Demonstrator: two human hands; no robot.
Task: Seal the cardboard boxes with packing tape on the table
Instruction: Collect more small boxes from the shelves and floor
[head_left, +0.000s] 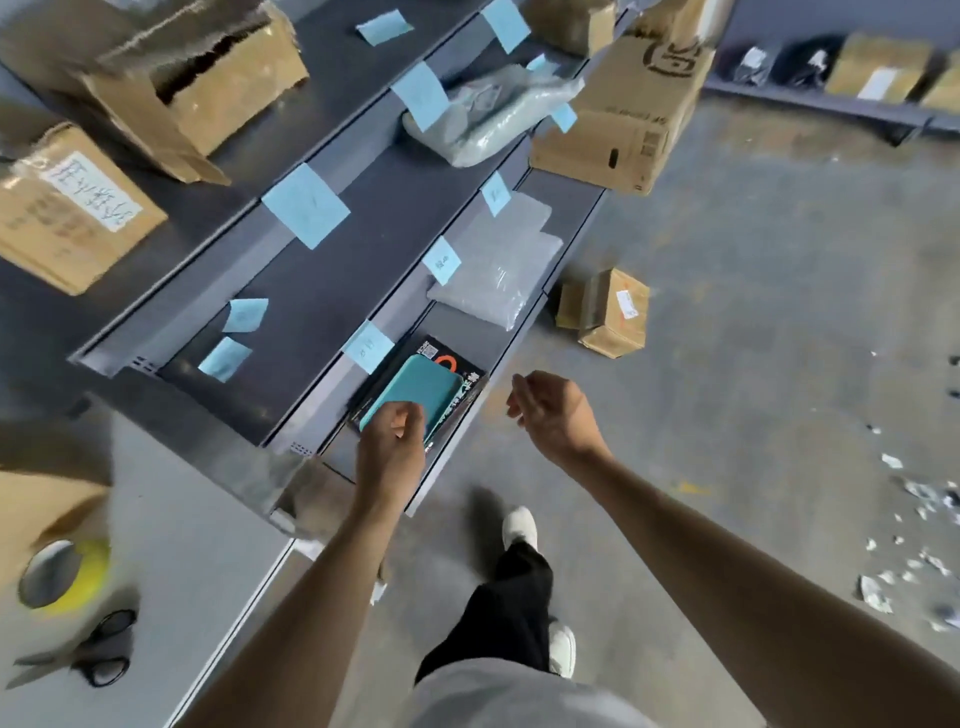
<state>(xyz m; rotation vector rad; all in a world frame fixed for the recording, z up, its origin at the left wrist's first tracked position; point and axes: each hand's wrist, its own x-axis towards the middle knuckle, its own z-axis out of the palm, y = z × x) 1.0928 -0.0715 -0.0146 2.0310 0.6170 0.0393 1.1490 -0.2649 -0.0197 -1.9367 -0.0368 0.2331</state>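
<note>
Left hand (392, 441) curls over the near end of the teal case (415, 392); cannot tell if it grips. Right hand (550, 415), right of case, hangs loosely curled, empty. Tape roll (65, 577) lies on the table (197, 561), far left of case, nearer left hand.

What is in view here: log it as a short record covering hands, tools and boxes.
left hand: over the teal phone case on the shelf; grip unclear
right hand: in the air, loosely curled, holding nothing
tape roll: yellow, on the table, beside the scissors
loose box: small cardboard box on the floor by the shelf
</note>
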